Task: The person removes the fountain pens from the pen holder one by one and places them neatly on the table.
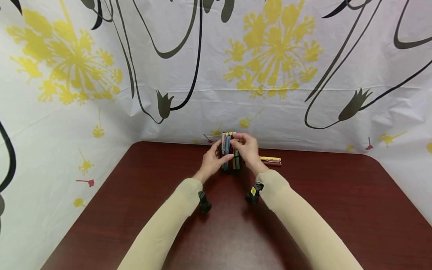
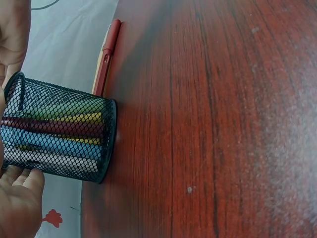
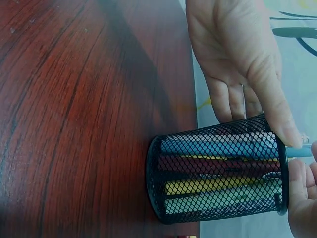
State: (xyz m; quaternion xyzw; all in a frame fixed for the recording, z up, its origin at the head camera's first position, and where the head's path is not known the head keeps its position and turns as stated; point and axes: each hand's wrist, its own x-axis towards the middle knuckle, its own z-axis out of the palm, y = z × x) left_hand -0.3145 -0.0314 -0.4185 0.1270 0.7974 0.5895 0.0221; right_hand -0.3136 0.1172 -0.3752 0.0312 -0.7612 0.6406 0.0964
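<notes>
A black mesh pen cup (image 3: 223, 171) stands upright at the table's far side, filled with blue, maroon, yellow, green and pale pens (image 1: 227, 144). My left hand (image 1: 210, 159) grips the cup from the left, its thumb (image 3: 282, 119) along the near side by the rim and its other fingers behind. My right hand (image 1: 247, 150) is over the rim from the right, thumb and fingers curled around the top of a pen; the pinch itself is partly hidden. Beside the blue pen (image 3: 298, 152), right-hand fingertips (image 3: 297, 173) show at the rim.
A yellow pen (image 1: 271, 159) and a maroon pen (image 1: 272, 164) lie side by side on the dark red wooden table (image 1: 320, 198), right of the cup. Behind the table's far edge hangs a white cloth (image 1: 202, 123) with yellow and grey flower prints.
</notes>
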